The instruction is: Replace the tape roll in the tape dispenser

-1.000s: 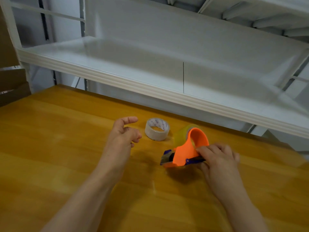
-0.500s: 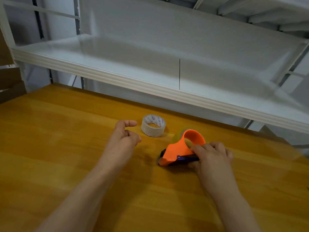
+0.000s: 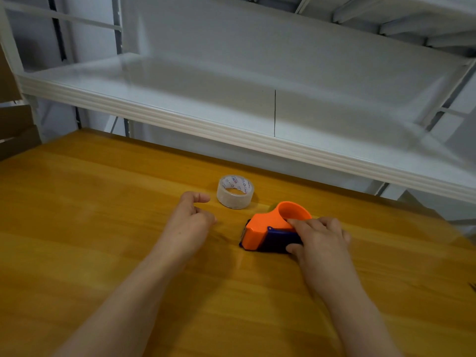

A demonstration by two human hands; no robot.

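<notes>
An orange and dark blue tape dispenser [image 3: 268, 230] lies low on the wooden table [image 3: 77, 228], its orange hoop pointing away from me. My right hand [image 3: 319, 240] grips its right end, fingers on the orange hoop and thumb on the blue base. A roll of clear tape [image 3: 235, 191] with a printed white core lies flat on the table behind and to the left of the dispenser. My left hand [image 3: 192, 220] hovers just left of the roll and dispenser, fingers loosely curled, thumb out, holding nothing. Any roll inside the dispenser is mostly hidden.
A white metal shelf [image 3: 231, 130] juts out over the table's far edge, with more shelving above it. Brown cardboard [image 3: 15, 130] stands at the far left beside the table.
My right hand has tipped the dispenser from standing upright down onto the table. My left hand stayed near the clear roll, barely moving.
</notes>
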